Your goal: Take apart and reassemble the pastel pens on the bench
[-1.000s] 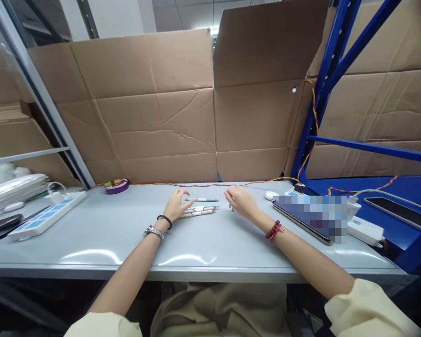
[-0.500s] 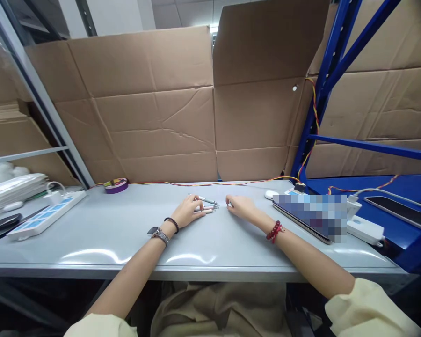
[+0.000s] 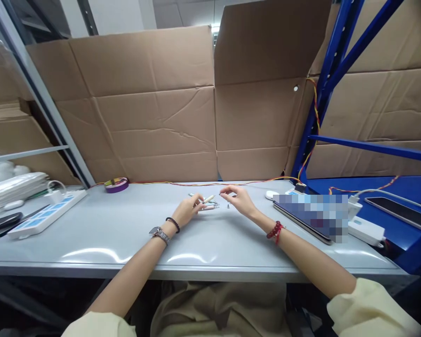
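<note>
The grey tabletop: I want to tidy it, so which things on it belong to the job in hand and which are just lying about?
In the job, apparently:
pale pen in the left hand
other pens beside it
small metal piece near the right hand

Lying about, seemingly:
purple tape roll
power strip at left

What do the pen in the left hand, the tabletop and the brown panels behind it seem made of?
Pen: probably plastic; smooth, pale barrel.
Tabletop: glossy, perhaps painted metal or laminate; bright reflections.
Brown panels: likely matte cardboard; creases and fold lines.
</note>
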Motion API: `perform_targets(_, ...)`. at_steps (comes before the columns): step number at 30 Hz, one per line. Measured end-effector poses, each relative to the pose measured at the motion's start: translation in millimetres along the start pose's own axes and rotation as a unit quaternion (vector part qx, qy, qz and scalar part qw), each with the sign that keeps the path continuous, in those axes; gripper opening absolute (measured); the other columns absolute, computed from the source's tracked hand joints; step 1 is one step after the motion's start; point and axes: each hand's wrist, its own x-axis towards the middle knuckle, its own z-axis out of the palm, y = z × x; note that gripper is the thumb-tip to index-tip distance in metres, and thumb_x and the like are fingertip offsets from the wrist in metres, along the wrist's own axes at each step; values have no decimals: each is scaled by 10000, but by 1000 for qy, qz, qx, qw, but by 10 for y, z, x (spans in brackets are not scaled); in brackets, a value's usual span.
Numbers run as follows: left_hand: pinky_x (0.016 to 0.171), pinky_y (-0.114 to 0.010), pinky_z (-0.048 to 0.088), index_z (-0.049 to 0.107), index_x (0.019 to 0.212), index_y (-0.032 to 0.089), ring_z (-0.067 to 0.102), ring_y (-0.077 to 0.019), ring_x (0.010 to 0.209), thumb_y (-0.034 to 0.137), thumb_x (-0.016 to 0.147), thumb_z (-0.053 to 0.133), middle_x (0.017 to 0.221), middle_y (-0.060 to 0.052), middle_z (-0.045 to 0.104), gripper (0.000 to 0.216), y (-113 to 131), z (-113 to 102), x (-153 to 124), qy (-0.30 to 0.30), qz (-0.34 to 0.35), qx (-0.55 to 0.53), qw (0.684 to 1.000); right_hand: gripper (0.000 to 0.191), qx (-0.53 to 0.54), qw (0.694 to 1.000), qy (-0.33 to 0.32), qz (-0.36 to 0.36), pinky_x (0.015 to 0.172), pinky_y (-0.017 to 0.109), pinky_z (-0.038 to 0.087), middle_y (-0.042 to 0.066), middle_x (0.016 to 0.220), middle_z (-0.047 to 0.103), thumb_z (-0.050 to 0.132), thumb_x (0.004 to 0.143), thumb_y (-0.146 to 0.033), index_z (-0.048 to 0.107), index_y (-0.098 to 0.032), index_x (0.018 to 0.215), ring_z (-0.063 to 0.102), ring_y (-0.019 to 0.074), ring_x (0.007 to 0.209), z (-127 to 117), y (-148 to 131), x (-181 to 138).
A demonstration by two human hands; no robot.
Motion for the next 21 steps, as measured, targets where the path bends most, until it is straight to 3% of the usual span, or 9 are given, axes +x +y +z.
perform_targets(7,597,-260,417,580,1005,209,570,-139,594,367,852,523,709,14,632,227,31,31,-3,-8,-4,-18,1000,169,54,999,9,4,644,283,490,62,844,683,540,801,-279,657,-163,837,612,177,773,56,15,-45)
perform_targets(13,632,-256,419,572,900,210,589,-160,670,431,846,488,816,-4,657,243,95,26,-18,-20,-2,-27,999,143,67,998,-6,0,659,288,492,42,834,696,561,786,-268,676,-184,808,620,175,757,85,31,-52)
perform_targets(18,638,-261,420,551,917,203,579,-162,679,422,862,461,803,-9,650,243,61,35,-13,-11,-8,-21,1000,164,63,998,20,13,682,310,486,60,869,696,549,793,-263,679,-177,843,617,189,786,67,46,-35)
perform_targets(21,647,-261,420,547,915,200,579,-160,684,397,867,459,808,-10,649,221,32,45,-7,-12,-7,-20,1000,162,69,998,4,13,682,308,490,59,858,701,560,791,-271,684,-176,831,620,191,781,61,68,-29)
